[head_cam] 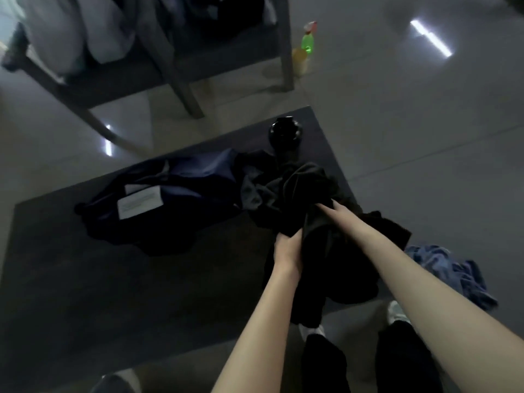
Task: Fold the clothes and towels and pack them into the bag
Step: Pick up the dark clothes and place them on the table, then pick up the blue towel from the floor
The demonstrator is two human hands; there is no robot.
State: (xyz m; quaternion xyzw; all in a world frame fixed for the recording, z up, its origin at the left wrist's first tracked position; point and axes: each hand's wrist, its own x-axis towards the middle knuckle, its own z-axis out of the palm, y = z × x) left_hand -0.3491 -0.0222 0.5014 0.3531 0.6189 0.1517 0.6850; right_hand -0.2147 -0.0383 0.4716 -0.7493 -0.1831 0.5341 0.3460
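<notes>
Early days: left hand (286,248) curled round bunched black garment (309,182), right hand (330,208) buried in it just beyond, closure unclear; bag (175,188) slumped left of grip, blue cloth (453,268) right, no folds yet.

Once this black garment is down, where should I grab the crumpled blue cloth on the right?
Come from above with the right hand, the nearer one, and set the grip on a raised fold at the top of the blue cloth. It lies in a loose heap with no hem or corner showing, so a high fold is probably surest.
</notes>
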